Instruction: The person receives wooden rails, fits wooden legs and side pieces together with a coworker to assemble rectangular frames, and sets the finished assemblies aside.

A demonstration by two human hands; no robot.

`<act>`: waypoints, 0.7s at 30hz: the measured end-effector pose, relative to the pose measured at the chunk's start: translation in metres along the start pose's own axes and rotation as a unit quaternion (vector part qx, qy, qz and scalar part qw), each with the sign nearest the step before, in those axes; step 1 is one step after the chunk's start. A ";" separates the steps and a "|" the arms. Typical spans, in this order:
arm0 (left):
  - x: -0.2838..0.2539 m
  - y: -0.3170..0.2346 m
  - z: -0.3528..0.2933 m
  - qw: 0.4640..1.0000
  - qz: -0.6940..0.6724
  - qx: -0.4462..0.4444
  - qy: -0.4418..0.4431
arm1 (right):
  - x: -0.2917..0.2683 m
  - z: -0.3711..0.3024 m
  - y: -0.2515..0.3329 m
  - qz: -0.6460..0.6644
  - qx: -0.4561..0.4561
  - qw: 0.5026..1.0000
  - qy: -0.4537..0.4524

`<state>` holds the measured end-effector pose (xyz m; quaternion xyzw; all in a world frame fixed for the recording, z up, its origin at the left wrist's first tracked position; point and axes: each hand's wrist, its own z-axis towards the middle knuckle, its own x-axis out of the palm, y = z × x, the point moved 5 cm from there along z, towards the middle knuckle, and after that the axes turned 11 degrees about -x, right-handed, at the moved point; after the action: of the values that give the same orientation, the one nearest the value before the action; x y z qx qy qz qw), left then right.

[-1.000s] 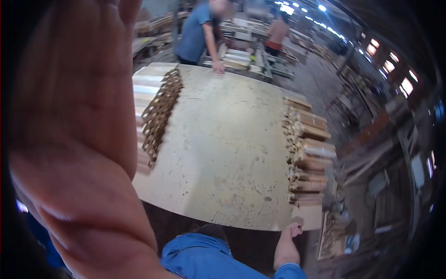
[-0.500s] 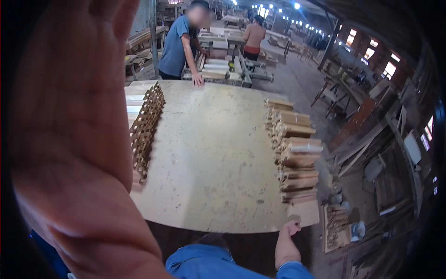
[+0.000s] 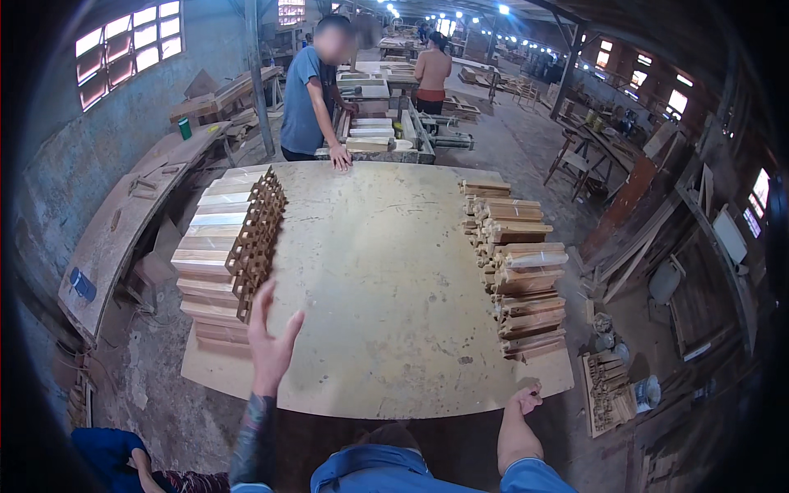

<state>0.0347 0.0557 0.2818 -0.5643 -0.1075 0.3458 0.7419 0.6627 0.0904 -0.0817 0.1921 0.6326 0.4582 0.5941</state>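
My left hand (image 3: 273, 343) is raised over the left front of a wide pale board tabletop (image 3: 370, 287), fingers spread and nothing in them. It is nearest to a stack of wooden pieces (image 3: 215, 246) whose notched ends face the middle. At the tabletop's right front edge, my right hand (image 3: 526, 399) is closed, with the fingers curled. Whatever it may hold is too small to make out. Beyond it along the right side lies a row of bundled wooden pieces (image 3: 526, 283), some in clear wrap.
Across the tabletop a person in a blue shirt (image 3: 306, 103) rests a hand on its far edge. A long bench (image 3: 115, 222) runs along the left wall. A crate of wood offcuts (image 3: 608, 394) and a bucket (image 3: 647, 393) stand on the floor at right. Another person's blue sleeve (image 3: 107, 452) shows at lower left.
My left hand has dropped from close in front of the camera to above the tabletop, uncovering the left stack and bench. My right hand stays near the front right corner.
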 end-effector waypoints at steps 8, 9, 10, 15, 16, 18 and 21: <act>-0.087 0.268 -0.138 0.764 0.404 -0.363 -0.347 | 0.000 0.005 -0.002 -0.061 0.003 0.998 0.011; -0.092 0.288 -0.155 0.695 0.313 -0.503 -0.407 | 0.000 0.007 -0.005 -0.071 -0.001 0.997 0.013; -0.094 0.304 -0.171 0.602 0.212 -0.624 -0.451 | 0.000 0.006 -0.009 -0.130 -0.009 0.991 0.023; -0.094 0.347 -0.164 0.676 0.221 -0.632 -0.309 | 0.001 0.006 -0.001 -0.038 -0.117 0.992 0.018; -0.094 0.352 -0.157 0.649 0.430 -0.603 -0.172 | -0.003 0.005 -0.002 -0.051 -0.062 0.997 0.002; -0.102 0.359 -0.163 0.637 0.329 -0.629 -0.300 | -0.010 0.001 0.006 -0.063 -0.005 0.998 -0.020; -0.103 0.354 -0.165 0.593 0.242 -0.628 -0.443 | -0.018 -0.007 0.014 -0.121 0.097 0.988 -0.020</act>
<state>-0.0891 -0.0913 -0.0736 -0.6731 -0.4731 0.5665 -0.0457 0.6562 0.0812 -0.0609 0.1800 0.6804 0.3157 0.6365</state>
